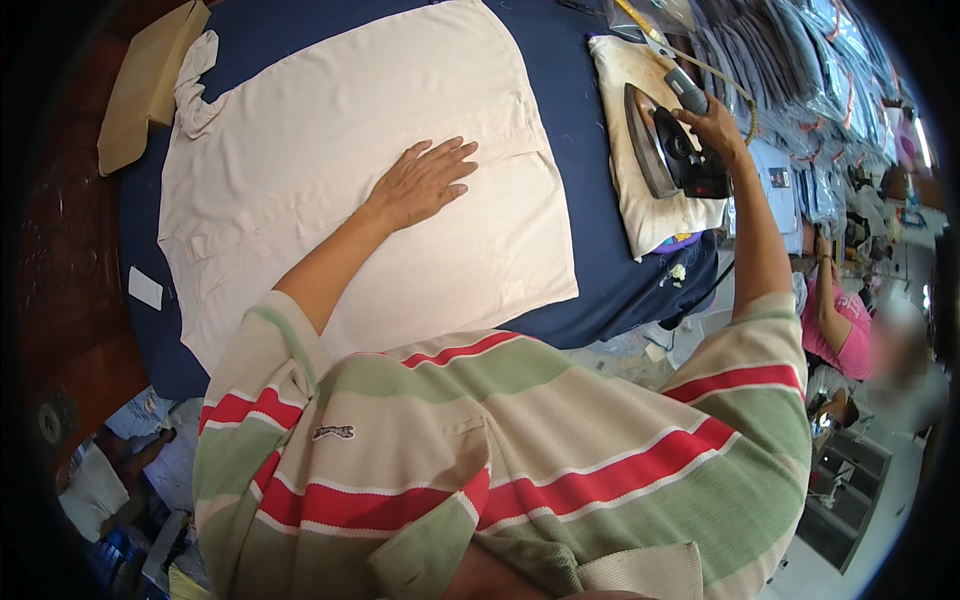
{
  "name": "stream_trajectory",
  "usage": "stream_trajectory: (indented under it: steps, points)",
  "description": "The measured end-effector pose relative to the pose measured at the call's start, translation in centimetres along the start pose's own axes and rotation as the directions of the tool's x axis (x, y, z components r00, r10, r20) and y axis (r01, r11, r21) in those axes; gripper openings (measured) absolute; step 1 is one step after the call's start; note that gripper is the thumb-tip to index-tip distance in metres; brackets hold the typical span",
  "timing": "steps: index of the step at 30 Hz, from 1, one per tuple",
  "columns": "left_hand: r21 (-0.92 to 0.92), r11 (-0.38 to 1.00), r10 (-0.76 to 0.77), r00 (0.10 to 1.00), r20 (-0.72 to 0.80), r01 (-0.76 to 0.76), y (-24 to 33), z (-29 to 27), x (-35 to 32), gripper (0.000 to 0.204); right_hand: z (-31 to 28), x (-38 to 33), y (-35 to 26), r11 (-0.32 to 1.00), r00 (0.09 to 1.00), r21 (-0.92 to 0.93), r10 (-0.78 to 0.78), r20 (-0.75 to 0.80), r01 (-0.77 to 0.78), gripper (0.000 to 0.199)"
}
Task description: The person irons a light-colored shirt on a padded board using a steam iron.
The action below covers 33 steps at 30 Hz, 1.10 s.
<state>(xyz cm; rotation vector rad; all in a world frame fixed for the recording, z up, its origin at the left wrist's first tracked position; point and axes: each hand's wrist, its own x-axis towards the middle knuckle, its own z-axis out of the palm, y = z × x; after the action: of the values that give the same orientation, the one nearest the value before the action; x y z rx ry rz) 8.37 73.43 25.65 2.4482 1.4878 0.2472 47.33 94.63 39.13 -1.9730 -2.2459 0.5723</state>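
A pale cream garment (pixel 350 110) is spread out over a navy cloth-covered table (pixel 590 315), with a bunched narrow piece at its far left corner. Flat on its middle lies my left hand (pixel 420 185), fingers spread and holding nothing. At the right, my right hand (pixel 715 125) is closed around the grey handle of a clothes iron (pixel 690 160) with a black body. This iron sits on a folded, stained cream cloth pad (pixel 620 130), its metal plate edge toward the garment. My right palm hides part of the grip.
An open cardboard box (pixel 150 90) stands at the far left, and a white card (pixel 145 288) lies near the left edge. Stacks of grey garments in plastic (pixel 770 60) fill the far right. A hose (pixel 745 90) runs by the iron. A person in pink (pixel 850 335) is at the right.
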Motion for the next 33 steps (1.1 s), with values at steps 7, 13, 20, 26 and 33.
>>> stream_trajectory:
  steps: [7, 13, 20, 26, 33]
  points:
    - [-0.041, 0.999, 0.019, 1.000, -0.017, -0.020, -0.5, 0.4, 0.0, 0.038, 2.7, -4.9, -7.6, 0.924, 0.896, -0.255, -0.351, -0.272, 0.285, 0.053]
    - [-0.071, 0.994, 0.072, 0.995, -0.073, -0.078, -0.7, 1.0, 0.2, 0.036, 5.0, -8.4, -14.6, 0.920, 0.931, -0.183, -0.361, -0.057, 0.346, 0.047]
    - [-0.120, 0.986, 0.097, 0.988, -0.123, -0.112, -1.0, 0.7, -0.1, 0.036, 8.8, -8.2, -16.3, 0.835, 0.861, -0.218, -0.475, 0.182, 0.506, 0.055]
    - [0.015, 0.953, -0.294, 0.935, -0.199, 0.303, -3.3, 1.0, -4.1, 0.048, 9.3, -7.6, -16.7, 0.753, 0.767, -0.193, -0.562, 0.309, 0.629, 0.052]
    - [0.087, 0.936, -0.335, 0.939, -0.079, 0.341, -4.4, -1.0, -6.0, 0.058, 10.0, -8.6, -19.9, 0.680, 0.696, -0.191, -0.624, 0.355, 0.708, 0.047]
